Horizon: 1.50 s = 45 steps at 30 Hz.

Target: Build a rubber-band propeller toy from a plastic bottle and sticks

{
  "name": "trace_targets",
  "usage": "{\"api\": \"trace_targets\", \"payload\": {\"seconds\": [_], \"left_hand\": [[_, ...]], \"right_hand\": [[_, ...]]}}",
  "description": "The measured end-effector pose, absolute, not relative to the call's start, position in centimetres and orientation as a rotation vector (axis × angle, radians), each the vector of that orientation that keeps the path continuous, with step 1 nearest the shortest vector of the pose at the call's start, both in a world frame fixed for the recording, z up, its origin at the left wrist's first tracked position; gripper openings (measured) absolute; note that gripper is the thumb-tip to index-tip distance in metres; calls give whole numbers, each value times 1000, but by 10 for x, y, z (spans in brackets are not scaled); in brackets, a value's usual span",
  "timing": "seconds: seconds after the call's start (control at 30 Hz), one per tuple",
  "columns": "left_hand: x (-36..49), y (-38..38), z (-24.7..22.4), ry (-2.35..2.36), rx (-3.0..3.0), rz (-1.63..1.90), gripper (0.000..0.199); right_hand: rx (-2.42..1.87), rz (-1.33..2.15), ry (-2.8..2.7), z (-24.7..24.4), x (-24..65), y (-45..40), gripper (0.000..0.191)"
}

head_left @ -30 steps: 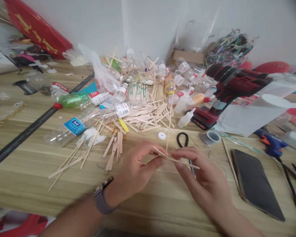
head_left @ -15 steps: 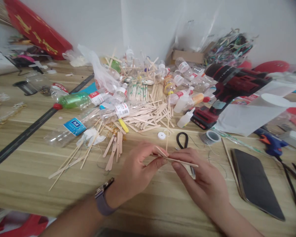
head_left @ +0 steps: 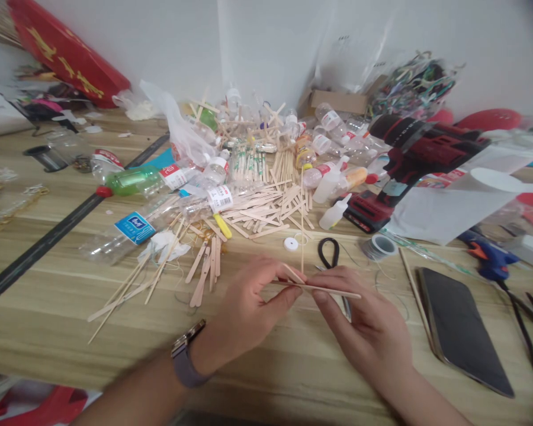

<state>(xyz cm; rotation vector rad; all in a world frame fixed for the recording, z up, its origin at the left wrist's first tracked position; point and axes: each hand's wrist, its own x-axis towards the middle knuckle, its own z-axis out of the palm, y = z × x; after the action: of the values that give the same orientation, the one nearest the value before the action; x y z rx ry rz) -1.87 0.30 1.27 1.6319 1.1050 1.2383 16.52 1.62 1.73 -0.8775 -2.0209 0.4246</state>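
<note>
Wooden craft sticks (head_left: 333, 291) meet at a crossing between my hands, above the near part of the table. My left hand (head_left: 253, 302) pinches them at the left of the crossing between thumb and fingers. On the other side, my right hand (head_left: 364, 325) grips the stick that runs rightward, thumb below it. A thin wooden stick (head_left: 302, 231) points away from me at the crossing; how it joins is hidden by my fingers. Just beyond my right hand lie black-handled scissors (head_left: 328, 253), partly covered by that hand.
Loose craft sticks (head_left: 266, 210) and plastic bottles (head_left: 133, 180) crowd the table's middle. A red-and-black cordless drill (head_left: 408, 154) stands at right. Nearer are a phone (head_left: 464, 331), a wire spool (head_left: 379, 247) and a blue glue gun (head_left: 491, 254). Small glue bottles (head_left: 335, 212) stand beside the drill.
The sticks in my hands have shifted and turned very slightly, the right end moving a little to the right. Both hands keep their grip; the table is unchanged.
</note>
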Motion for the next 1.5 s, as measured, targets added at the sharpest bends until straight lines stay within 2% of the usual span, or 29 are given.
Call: {"api": "trace_targets", "payload": {"seconds": [1.5], "left_hand": [[-11,-2,7,1021,1629,1290,10]], "right_hand": [[-821,399,-1873,-3,161,15,19]]}}
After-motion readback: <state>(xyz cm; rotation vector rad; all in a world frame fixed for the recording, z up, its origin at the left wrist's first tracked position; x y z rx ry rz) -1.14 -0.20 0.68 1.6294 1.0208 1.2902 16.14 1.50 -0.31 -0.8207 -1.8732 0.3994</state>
